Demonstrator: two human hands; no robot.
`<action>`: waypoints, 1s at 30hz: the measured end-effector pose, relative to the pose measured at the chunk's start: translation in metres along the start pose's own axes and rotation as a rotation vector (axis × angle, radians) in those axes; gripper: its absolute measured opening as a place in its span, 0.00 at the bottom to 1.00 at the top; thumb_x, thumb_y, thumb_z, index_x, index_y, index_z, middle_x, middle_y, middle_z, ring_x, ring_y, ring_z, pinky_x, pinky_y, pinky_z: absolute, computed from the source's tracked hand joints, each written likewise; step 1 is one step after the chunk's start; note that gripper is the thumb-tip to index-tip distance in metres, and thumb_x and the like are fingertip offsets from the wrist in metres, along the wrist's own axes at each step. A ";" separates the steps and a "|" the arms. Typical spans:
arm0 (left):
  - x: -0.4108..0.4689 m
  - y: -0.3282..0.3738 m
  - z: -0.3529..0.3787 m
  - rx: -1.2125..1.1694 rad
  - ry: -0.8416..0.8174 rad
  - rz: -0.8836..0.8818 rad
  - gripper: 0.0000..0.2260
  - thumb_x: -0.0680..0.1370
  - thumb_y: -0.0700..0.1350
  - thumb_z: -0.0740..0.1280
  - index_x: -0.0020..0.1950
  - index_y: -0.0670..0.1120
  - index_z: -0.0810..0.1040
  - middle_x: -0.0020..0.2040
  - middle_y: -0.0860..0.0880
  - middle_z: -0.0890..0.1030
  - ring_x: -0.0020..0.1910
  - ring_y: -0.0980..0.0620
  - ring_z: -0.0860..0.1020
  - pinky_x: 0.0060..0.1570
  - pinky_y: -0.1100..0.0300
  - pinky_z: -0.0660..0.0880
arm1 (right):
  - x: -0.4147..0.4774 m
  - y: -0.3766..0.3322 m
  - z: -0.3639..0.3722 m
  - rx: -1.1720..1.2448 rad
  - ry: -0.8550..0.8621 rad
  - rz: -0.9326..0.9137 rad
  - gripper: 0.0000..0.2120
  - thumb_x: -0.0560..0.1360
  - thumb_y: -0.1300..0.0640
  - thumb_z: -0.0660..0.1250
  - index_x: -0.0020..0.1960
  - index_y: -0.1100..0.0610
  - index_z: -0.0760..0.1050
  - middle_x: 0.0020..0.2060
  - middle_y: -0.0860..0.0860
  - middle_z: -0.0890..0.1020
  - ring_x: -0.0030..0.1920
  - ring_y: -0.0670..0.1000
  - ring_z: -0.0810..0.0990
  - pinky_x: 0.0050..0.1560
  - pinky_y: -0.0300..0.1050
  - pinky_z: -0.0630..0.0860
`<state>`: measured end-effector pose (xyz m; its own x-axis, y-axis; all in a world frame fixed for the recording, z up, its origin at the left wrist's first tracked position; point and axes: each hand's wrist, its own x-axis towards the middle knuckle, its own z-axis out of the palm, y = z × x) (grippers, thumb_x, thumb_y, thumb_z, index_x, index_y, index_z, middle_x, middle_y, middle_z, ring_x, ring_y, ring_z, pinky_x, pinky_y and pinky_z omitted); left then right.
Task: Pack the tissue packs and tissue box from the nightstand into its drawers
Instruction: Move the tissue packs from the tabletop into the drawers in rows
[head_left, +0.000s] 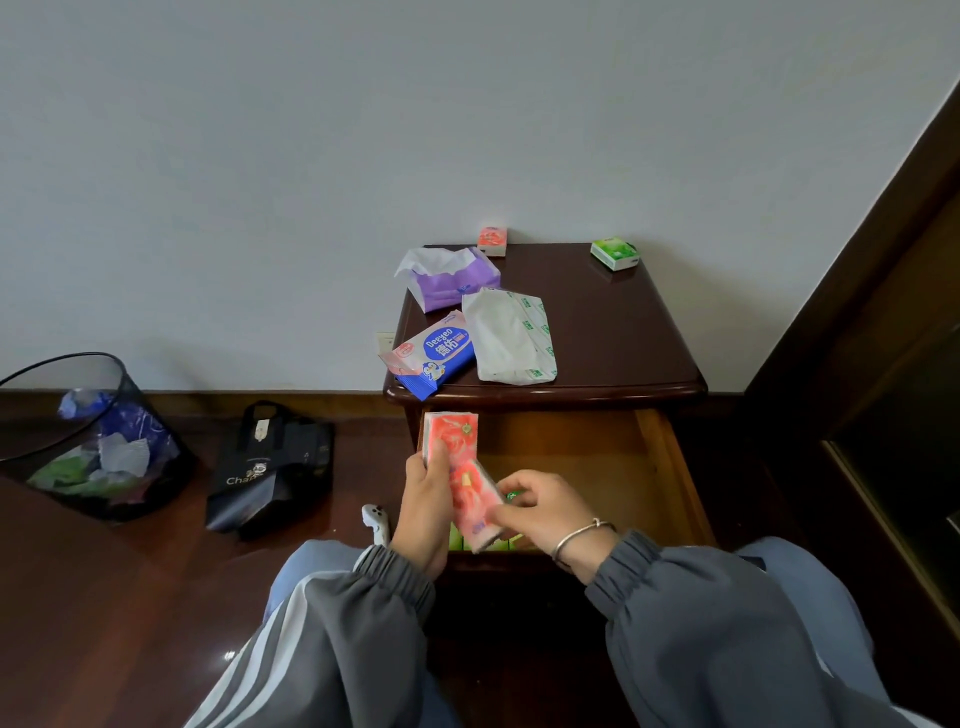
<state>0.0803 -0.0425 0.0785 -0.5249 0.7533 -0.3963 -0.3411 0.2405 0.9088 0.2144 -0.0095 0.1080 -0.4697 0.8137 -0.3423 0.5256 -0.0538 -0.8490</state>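
Head view, and nearest in, two grey sleeves reach toward the front of the nightstand (623, 322). The left hand (426, 499) is wrapped round the long edge of the red pack (457, 462), and the right hand (540, 512) pinches its near corner. Both hands are clamped on that one pack. It hangs tilted above the open drawer (597, 457) at the nightstand's front and is not laid down yet.

Under it, along the drawer's near edge, the green packs (456, 541) are already in, though the hands hide how many. This looks like the stowing step, with the job roughly half done. The next move, I'd say, is to lower the red pack flat onto the drawer's bare floor beside the green ones, let go, then reach up top.

Plenty is waiting there. At the nightstand's front left the blue pack (431, 358) hangs over the edge, with the white pack (509, 338) just beside it. Behind them sits the purple pack (449, 280), a tissue poking out. At the back edge are the small red pack (492, 241) and, toward the back right corner, the green box (614, 253).

On the floor left of the nightstand sits a black bag (270, 467), and further left a bin (93, 436).
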 end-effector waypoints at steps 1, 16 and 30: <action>-0.002 0.002 0.000 -0.022 -0.023 0.002 0.16 0.81 0.57 0.58 0.55 0.44 0.69 0.48 0.44 0.79 0.47 0.48 0.80 0.48 0.50 0.78 | 0.001 0.003 -0.005 0.056 -0.005 0.009 0.11 0.70 0.59 0.71 0.52 0.57 0.77 0.44 0.55 0.83 0.39 0.51 0.83 0.41 0.45 0.80; -0.035 -0.001 0.019 0.153 -0.257 -0.086 0.22 0.81 0.59 0.53 0.59 0.47 0.79 0.56 0.47 0.83 0.59 0.49 0.78 0.63 0.49 0.72 | 0.010 0.018 -0.025 0.490 0.081 0.185 0.09 0.72 0.56 0.71 0.49 0.54 0.74 0.48 0.51 0.83 0.49 0.50 0.81 0.49 0.47 0.79; 0.008 -0.020 -0.033 1.043 0.140 0.164 0.23 0.82 0.55 0.52 0.72 0.43 0.65 0.71 0.44 0.68 0.67 0.41 0.69 0.65 0.46 0.67 | 0.024 0.075 -0.099 0.245 0.069 0.442 0.19 0.71 0.58 0.70 0.60 0.53 0.70 0.46 0.54 0.81 0.40 0.52 0.81 0.38 0.44 0.77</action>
<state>0.0571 -0.0611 0.0527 -0.6112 0.7631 -0.2101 0.5440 0.5979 0.5888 0.3133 0.0634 0.0757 -0.1880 0.7187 -0.6695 0.4779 -0.5285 -0.7016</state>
